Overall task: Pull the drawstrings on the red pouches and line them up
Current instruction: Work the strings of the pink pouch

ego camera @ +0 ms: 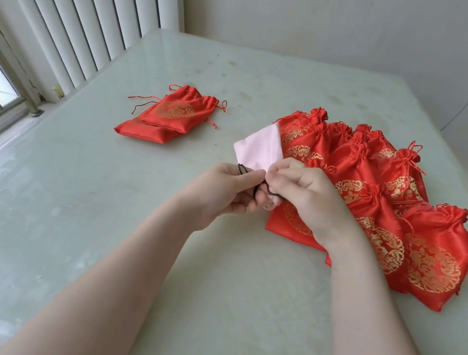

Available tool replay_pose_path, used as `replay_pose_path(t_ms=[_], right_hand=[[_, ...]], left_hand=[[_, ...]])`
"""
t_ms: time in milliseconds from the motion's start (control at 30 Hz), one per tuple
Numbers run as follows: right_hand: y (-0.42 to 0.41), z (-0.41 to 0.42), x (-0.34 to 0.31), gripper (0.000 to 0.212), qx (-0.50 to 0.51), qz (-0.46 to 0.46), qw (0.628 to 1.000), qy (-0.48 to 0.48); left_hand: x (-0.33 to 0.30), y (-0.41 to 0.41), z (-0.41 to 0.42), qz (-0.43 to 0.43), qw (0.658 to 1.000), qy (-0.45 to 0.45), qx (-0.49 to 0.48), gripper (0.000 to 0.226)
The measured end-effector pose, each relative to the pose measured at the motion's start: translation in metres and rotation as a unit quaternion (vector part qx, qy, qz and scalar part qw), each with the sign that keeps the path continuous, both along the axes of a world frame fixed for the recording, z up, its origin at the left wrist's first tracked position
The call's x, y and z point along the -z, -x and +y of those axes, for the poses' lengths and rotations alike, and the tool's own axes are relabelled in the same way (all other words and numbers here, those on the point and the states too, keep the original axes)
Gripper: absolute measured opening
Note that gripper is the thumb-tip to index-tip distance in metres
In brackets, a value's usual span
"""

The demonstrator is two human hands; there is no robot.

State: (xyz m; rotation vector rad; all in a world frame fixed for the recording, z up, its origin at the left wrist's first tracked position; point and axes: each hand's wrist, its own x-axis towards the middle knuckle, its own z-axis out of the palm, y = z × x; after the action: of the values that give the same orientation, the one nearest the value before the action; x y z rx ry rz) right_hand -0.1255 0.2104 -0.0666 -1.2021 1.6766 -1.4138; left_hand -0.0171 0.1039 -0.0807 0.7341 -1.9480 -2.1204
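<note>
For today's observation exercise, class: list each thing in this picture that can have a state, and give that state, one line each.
Pink pouch: held above the table, dark drawstring pinched by both hands.
Left hand: grip closed on the drawstring.
Right hand: grip closed at the pouch mouth.
Red pouches on the right: cinched shut, overlapping in a row.
Red pouches on the left: stacked flat, strings loose.

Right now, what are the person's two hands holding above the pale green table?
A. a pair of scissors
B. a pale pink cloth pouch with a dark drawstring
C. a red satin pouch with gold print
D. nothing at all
B: the left hand and the right hand both pinch the dark drawstring of a pale pink cloth pouch, while the red satin pouches with gold print lie untouched on the table.
</note>
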Motion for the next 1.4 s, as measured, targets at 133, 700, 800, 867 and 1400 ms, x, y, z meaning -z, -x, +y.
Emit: replay_pose_path(t_ms=[133, 700, 800, 867, 1400], right_hand=[[0.007, -0.001, 0.001, 0.05, 0.047, -0.018, 0.998, -0.026], [0.01, -0.001, 0.011, 0.014, 0.058, 0.082, 0.992, -0.079], [0.006, -0.004, 0.013, 0.014, 0.054, 0.055, 0.993, -0.095], [0.003, -0.005, 0.014, 0.015, 0.048, 0.044, 0.992, -0.112], [-0.003, -0.008, 0.014, 0.023, 0.065, -0.077, 0.994, -0.049]], left_hand=[[0.0, 0.001, 0.003, -0.011, 0.999, -0.021, -0.034, 0.028], [0.002, -0.002, -0.005, -0.009, 0.988, 0.139, -0.063, 0.011], [0.006, -0.001, -0.009, -0.032, 0.953, 0.295, -0.053, 0.008], [0.009, 0.001, -0.01, -0.049, 0.913, 0.403, -0.048, 0.006], [0.006, 0.005, 0.001, 0.028, 0.908, 0.392, -0.145, 0.015]])
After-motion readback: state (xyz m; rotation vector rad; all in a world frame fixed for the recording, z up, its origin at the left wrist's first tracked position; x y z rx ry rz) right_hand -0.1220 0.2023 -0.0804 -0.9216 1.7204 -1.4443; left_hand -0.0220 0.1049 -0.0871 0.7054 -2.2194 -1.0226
